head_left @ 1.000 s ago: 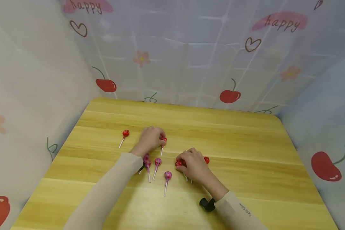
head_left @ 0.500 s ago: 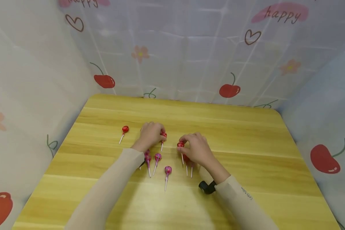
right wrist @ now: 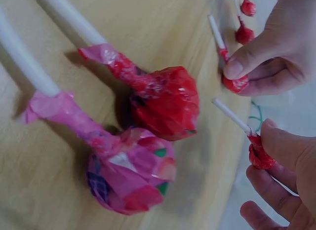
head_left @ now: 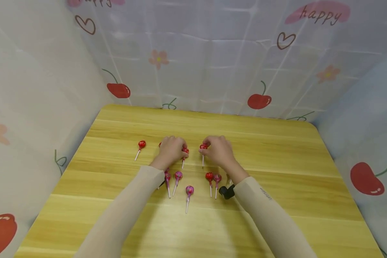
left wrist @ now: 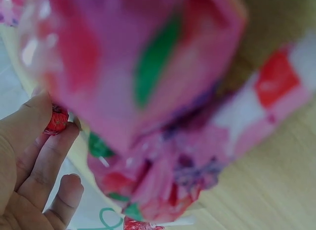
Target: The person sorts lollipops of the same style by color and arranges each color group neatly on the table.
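Main risk: both hands work close together in the back row, so a nudge from either could roll a neighbouring pop out of line. The right wrist also hangs just over the red + pink pair [head_left: 213, 177] near the front; dragging the sleeve back could sweep them, esp. w/ the black wrist mount [head_left: 226, 192] right beside.

Right hand [head_left: 220, 152] pinches a red lollipop [head_left: 203, 146] by its wrapped head; head sits under thumb and fingertips, stick [right wrist: 232, 115] poking out toward the person, low over the wooden table [head_left: 277, 172] — touching it or not, can't tell.

Left hand [head_left: 171, 150] is curled round another red lollipop [head_left: 185, 151]; thumb + forefinger grip the head in the right wrist view. Left wrist view is mostly blurred pink wrapper, so little to add there.

A lone red lollipop [head_left: 142, 144] lies apart to the left; three pink lollipops [head_left: 178, 175] sit nearer the person.
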### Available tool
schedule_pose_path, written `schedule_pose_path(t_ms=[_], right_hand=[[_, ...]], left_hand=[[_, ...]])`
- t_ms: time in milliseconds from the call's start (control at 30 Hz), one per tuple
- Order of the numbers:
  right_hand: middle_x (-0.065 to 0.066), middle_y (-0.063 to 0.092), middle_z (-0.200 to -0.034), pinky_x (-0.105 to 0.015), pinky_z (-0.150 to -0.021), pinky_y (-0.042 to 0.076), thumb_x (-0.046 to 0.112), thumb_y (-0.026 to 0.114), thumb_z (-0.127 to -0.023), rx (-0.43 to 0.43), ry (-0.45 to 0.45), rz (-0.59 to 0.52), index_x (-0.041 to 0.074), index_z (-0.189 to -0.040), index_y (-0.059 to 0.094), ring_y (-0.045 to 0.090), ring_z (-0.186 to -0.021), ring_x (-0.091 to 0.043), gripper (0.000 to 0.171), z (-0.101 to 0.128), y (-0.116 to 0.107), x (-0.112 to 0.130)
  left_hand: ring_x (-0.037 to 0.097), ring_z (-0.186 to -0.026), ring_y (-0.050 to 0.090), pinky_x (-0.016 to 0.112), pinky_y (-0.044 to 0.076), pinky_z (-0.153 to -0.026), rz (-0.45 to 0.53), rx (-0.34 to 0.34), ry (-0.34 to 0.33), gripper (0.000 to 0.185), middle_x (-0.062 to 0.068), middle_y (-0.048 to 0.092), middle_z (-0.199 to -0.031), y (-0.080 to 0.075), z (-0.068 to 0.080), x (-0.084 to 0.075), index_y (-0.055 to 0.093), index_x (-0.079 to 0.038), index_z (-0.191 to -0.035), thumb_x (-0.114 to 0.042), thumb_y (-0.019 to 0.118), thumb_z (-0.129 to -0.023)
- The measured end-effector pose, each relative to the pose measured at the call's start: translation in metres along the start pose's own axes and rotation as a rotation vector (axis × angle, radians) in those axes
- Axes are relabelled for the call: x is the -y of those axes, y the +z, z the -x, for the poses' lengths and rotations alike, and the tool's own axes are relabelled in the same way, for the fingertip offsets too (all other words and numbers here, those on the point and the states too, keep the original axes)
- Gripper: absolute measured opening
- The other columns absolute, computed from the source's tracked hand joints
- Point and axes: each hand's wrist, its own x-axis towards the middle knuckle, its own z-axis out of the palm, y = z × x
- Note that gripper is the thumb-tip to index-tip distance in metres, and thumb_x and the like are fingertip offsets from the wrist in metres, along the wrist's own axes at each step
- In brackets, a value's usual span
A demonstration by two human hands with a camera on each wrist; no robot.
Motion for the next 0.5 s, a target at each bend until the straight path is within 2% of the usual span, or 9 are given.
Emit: schedule_pose_path(t_ms=[267, 500], right_hand=[[-0.002, 0.072, -0.102, -0.052, -0.097, 0.039, 0.040, 0.073, -0.090, 0.054, 0.026, 0.083, 0.015, -0.111, 0.072, 0.058, -0.106, -0.031, 0.032, -0.010, 0.017, -0.004], [-0.001, 0.072, -0.097, -0.049, -0.092, 0.040, 0.041, 0.073, -0.089, 0.079, 0.021, 0.105, 0.017, -0.108, 0.072, 0.057, -0.102, -0.031, 0.031, -0.008, 0.025, -0.003]], left_hand=[[0.023, -0.091, 0.061, 0.041, 0.041, -0.087, 0.007, 0.006, -0.008, 0.024, -0.001, 0.075, -0.097, -0.001, 0.001, -0.002, 0.076, -0.017, -0.094, -0.037, 0.081, -0.082], [0.024, -0.090, 0.060, 0.041, 0.042, -0.085, -0.038, 0.023, 0.003, 0.020, -0.001, 0.074, -0.095, 0.000, 0.001, -0.005, 0.075, -0.018, -0.092, -0.036, 0.080, -0.083]])
